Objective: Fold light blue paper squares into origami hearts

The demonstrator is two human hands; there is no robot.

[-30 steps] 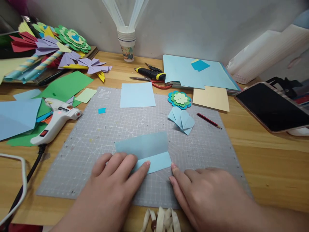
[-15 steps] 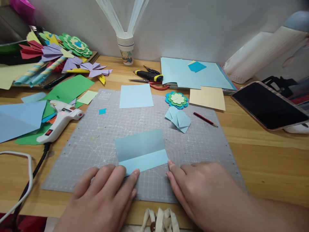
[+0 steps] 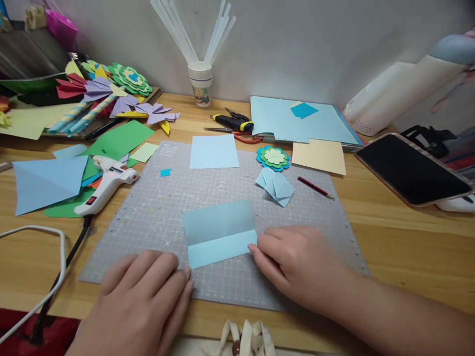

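Note:
A light-blue sheet of paper (image 3: 221, 235) with a lengthwise crease lies on the grey cutting mat (image 3: 148, 237); its back part stands up in shade. The thumb and curled fingers of my right hand (image 3: 293, 257) pinch its right edge. My left hand (image 3: 144, 296) rests on the mat at the near left corner, holding nothing, one fingertip at or very near the paper. Beyond the sheet are a folded light-blue paper piece (image 3: 274, 187), a layered paper flower (image 3: 273, 158), a flat pale-blue square (image 3: 214, 152) and a pencil (image 3: 315, 188).
On the left, a white glue gun (image 3: 107, 185) with a black cord lies on green paper (image 3: 118, 141). Behind the mat are a cutter (image 3: 232, 122), red-handled scissors (image 3: 248, 138), stacked paper cups (image 3: 201, 84) and blue sheets (image 3: 274, 118). A phone (image 3: 413, 168) lies at right.
My left hand has slid back off the paper's near edge to its corner. My right hand has moved up along the right edge and now pinches it. The view has shifted slightly.

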